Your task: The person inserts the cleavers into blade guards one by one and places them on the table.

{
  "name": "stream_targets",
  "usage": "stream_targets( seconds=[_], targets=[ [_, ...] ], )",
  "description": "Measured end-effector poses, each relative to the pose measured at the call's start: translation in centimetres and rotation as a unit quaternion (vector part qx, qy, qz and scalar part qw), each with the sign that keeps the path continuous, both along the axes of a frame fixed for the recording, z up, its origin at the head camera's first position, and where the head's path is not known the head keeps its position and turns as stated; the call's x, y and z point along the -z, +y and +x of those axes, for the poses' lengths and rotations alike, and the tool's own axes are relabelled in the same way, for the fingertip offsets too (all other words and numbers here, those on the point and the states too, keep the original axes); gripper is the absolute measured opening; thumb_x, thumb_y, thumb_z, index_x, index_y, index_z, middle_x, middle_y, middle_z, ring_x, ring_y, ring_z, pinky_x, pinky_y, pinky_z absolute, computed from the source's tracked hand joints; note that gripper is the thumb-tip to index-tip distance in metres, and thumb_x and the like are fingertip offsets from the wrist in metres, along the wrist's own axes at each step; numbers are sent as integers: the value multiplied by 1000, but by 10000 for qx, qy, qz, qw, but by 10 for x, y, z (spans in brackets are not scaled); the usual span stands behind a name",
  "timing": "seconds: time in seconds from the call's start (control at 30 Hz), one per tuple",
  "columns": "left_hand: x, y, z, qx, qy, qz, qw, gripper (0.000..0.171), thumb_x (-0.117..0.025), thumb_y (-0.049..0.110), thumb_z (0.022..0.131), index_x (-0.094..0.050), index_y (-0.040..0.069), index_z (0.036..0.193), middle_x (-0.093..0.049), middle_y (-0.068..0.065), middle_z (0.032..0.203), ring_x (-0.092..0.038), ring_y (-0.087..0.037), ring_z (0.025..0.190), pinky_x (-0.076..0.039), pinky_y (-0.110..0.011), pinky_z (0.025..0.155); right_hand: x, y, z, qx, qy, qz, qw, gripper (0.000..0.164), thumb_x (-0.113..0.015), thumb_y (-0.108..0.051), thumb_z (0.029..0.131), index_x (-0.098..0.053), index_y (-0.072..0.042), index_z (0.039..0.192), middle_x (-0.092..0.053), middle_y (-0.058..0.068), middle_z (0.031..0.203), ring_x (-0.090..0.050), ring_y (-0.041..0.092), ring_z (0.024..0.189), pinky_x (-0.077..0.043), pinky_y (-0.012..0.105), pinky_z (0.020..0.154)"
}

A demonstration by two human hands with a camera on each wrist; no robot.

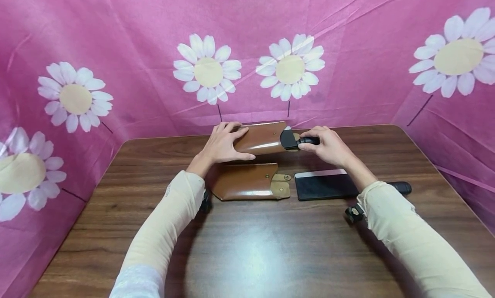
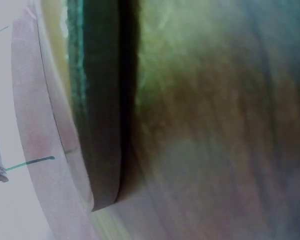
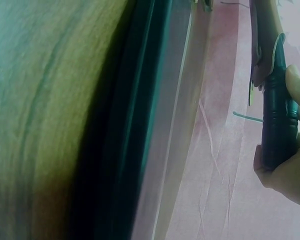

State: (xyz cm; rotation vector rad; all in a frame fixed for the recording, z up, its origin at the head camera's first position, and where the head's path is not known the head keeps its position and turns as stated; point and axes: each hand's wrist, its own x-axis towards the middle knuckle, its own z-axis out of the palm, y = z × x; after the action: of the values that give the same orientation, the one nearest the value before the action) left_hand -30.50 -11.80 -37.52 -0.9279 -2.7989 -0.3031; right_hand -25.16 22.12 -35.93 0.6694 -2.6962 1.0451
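Note:
My left hand (image 1: pixel 223 143) holds a glossy brown leather knife sheath (image 1: pixel 261 136) near the table's far side, thumb on the near edge and fingers over the top. A cleaver (image 1: pixel 288 139) with a black blade sits mostly inside it; only the blade's handle end shows at the right opening. My right hand (image 1: pixel 326 145) grips the cleaver's black handle (image 3: pixel 279 115) between thumb and fingers. Closer to me, a second brown sheath (image 1: pixel 243 182) lies flat, its snap strap (image 1: pixel 282 177) pointing right. Beside it lies another black cleaver (image 1: pixel 321 187), partly hidden under my right wrist.
The wooden table (image 1: pixel 255 246) runs back to a pink cloth (image 1: pixel 247 14) printed with white flowers, which also hangs at both sides. A black wrist camera (image 1: pixel 354 213) hangs under my right wrist. The left wrist view is blurred and shows neither hand's grip.

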Motion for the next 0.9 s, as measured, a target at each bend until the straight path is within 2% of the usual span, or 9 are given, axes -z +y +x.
stream_targets(
  seconds=[0.23,0.6,0.9],
  targets=[
    [-4,6,0,19,-40,45,10000,101,-67,82,71,-51,22,151,-43,-8,153,-37,-32,133,-29,-49,105,-2,-6,-3,23,-47,24,10000,30,-77,-16,91,-74,0,116,-68,15,102,-54,32,96,-37,42,80],
    [-6,11,2,-50,-30,-17,10000,102,-67,82,71,-50,23,152,-42,-8,152,-38,-33,130,-29,-48,104,1,-6,-1,-15,172,5,9999,30,-81,-15,88,-76,1,113,-72,16,106,-60,31,99,-43,43,82],
    [-7,14,2,-52,-6,-10,10000,99,-67,81,72,-50,24,152,-43,-6,150,-38,-31,128,-30,-46,102,1,-7,0,-30,365,-51,9993,32,-81,-14,87,-76,1,115,-72,16,103,-60,31,97,-44,42,81]
  ],
)
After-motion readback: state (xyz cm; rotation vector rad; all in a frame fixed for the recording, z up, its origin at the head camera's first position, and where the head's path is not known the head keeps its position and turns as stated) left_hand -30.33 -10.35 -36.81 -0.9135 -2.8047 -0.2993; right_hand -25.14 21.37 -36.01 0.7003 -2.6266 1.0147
